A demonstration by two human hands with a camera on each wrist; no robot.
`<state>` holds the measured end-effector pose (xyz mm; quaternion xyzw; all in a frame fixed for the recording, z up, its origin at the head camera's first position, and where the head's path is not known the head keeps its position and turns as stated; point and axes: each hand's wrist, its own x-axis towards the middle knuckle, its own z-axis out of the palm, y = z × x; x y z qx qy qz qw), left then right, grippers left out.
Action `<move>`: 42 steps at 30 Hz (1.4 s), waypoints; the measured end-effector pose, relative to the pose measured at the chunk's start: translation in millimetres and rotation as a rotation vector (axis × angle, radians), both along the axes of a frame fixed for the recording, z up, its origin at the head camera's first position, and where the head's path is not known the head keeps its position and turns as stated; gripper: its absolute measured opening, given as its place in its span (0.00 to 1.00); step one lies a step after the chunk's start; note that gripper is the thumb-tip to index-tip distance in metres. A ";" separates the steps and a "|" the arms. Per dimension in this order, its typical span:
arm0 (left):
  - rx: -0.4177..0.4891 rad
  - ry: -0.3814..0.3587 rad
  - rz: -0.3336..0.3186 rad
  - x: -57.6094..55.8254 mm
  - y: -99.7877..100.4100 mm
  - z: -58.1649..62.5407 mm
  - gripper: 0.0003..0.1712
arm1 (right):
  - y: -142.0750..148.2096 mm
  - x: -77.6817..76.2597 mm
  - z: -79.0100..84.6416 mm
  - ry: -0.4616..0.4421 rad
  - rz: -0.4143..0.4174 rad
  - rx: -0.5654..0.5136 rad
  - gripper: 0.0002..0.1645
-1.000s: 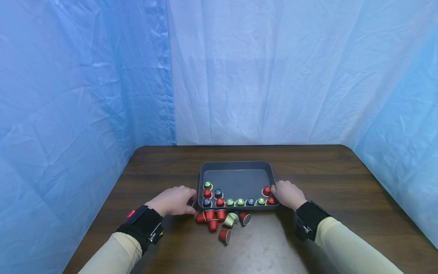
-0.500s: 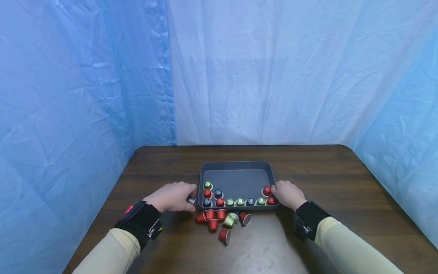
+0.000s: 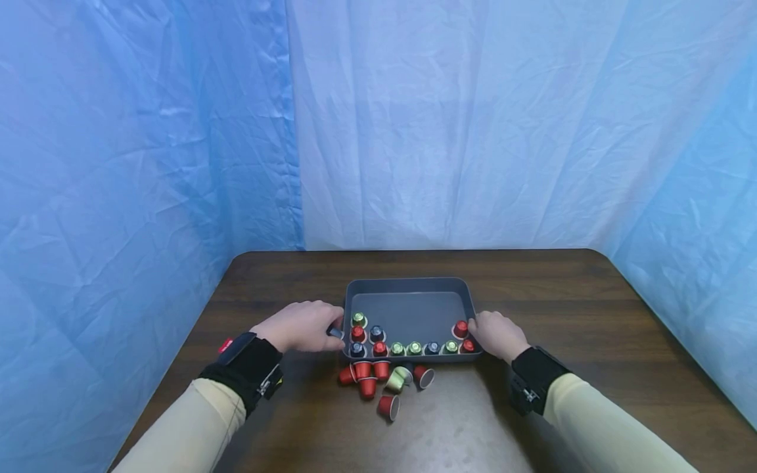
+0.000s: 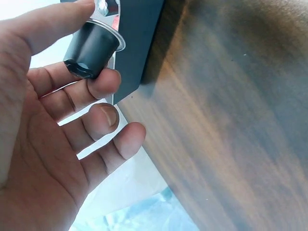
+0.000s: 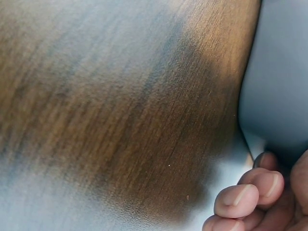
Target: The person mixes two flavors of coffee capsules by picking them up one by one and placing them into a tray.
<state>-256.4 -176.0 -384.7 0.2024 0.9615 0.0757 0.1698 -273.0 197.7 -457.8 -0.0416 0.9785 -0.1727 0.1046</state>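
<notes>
My left hand [image 3: 301, 326] pinches a dark coffee capsule [image 4: 92, 50] between thumb and fingers, just off the tray's left wall. Its silvery rim faces the tray in the left wrist view, and the other fingers are loosely bent. The grey baking tray [image 3: 414, 309] holds several upright red, green and dark capsules along its near side and left corner. One red capsule [image 3: 460, 330] stands at the right, behind the near row. My right hand [image 3: 499, 336] grips the tray's right side, thumb at the rim; its curled fingers [image 5: 236, 201] show beside the tray wall.
Loose capsules lie in front of the tray: several red ones [image 3: 367, 388], a green one [image 3: 395, 382] and a red one on its side [image 3: 388, 408] nearest me. The dark wooden table [image 3: 284, 282] ends at blue and white curtains [image 3: 449, 131].
My left hand has lifted the dark capsule from beside the loose pile and moved it slightly forward, up to the tray's left wall. My right hand and the tray stay put.
</notes>
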 end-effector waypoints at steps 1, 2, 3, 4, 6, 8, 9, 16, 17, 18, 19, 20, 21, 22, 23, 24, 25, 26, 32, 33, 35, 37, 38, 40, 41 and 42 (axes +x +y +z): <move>-0.005 0.004 -0.006 -0.8 0.9 0.9 0.16 | 0.1 -0.1 -0.2 0.002 0.000 0.001 0.22; -0.007 0.007 -0.010 -1.5 2.1 1.9 0.15 | 0.2 -0.2 -0.3 0.000 0.000 0.001 0.22; -0.010 0.010 -0.017 -2.2 3.3 2.8 0.15 | 0.1 -0.1 -0.3 -0.001 -0.001 0.001 0.22; -0.014 0.012 -0.022 -2.7 4.8 3.9 0.15 | 0.2 -0.2 -0.5 -0.002 -0.002 0.002 0.22; -0.023 0.017 -0.036 -3.7 7.8 5.7 0.15 | 0.0 -0.3 -0.7 -0.008 -0.004 0.002 0.22; -0.039 0.022 -0.046 -5.0 11.0 7.3 0.15 | -0.2 -0.4 -0.8 -0.016 -0.009 0.002 0.22; -0.049 0.025 -0.052 -5.8 12.5 7.5 0.15 | -0.5 -0.2 -0.6 -0.021 -0.012 0.000 0.22; -0.099 0.039 -0.082 -11.8 22.9 9.1 0.18 | -0.5 0.5 -0.1 -0.018 -0.013 -0.001 0.21; -0.103 0.040 -0.088 -12.3 24.5 9.4 0.18 | -0.5 0.7 0.1 -0.016 -0.012 0.000 0.21; -0.107 0.041 -0.095 -13.0 26.1 9.6 0.19 | -0.5 0.9 0.1 -0.013 -0.009 0.003 0.21; -0.108 0.041 -0.100 -13.6 27.7 9.9 0.19 | -0.4 0.9 0.1 -0.010 -0.007 0.005 0.21; -0.108 0.038 -0.106 -14.1 29.2 10.0 0.19 | -0.2 1.0 0.0 -0.007 -0.004 0.007 0.21; -0.108 0.037 -0.114 -14.6 30.7 10.0 0.19 | -0.1 1.1 0.2 -0.004 -0.001 0.008 0.21; -0.104 0.034 -0.120 -15.3 32.4 10.0 0.19 | 0.0 1.2 0.2 0.000 0.002 0.009 0.21; -0.103 0.033 -0.126 -16.0 34.0 10.1 0.19 | 0.0 1.4 0.4 0.002 0.004 0.009 0.21; -0.101 0.031 -0.131 -16.8 35.7 10.0 0.19 | 0.1 1.6 0.5 0.005 0.007 0.011 0.21; -0.097 0.028 -0.133 -17.7 37.2 9.7 0.19 | 0.3 1.6 0.5 0.006 0.007 0.010 0.21; -0.094 0.028 -0.137 -18.6 38.6 9.3 0.19 | 0.3 1.8 0.3 0.007 0.007 0.010 0.21; -0.085 0.035 -0.155 -22.5 47.0 7.5 0.19 | 0.6 1.6 -1.1 0.015 0.013 0.009 0.20; -0.081 0.036 -0.158 -22.8 48.7 7.4 0.19 | 0.8 1.4 -1.3 0.015 0.013 0.010 0.20; -0.072 0.041 -0.165 -23.5 51.9 6.9 0.18 | 0.9 1.2 -1.4 0.014 0.013 0.009 0.20; -0.062 0.051 -0.168 -24.2 54.9 5.5 0.17 | 0.9 1.4 -1.0 0.011 0.012 0.007 0.20; -0.056 0.058 -0.170 -24.7 56.3 4.4 0.17 | 0.9 1.4 -1.1 0.012 0.014 0.009 0.20; -0.041 0.066 -0.171 -25.4 59.0 2.0 0.16 | 0.7 1.5 -1.1 0.014 0.018 0.013 0.20; -0.036 0.071 -0.173 -25.9 60.3 0.6 0.16 | 0.6 1.8 -1.2 0.013 0.017 0.014 0.20; -0.030 0.075 -0.174 -26.2 61.6 -0.8 0.15 | 0.4 1.9 -1.2 0.013 0.017 0.016 0.20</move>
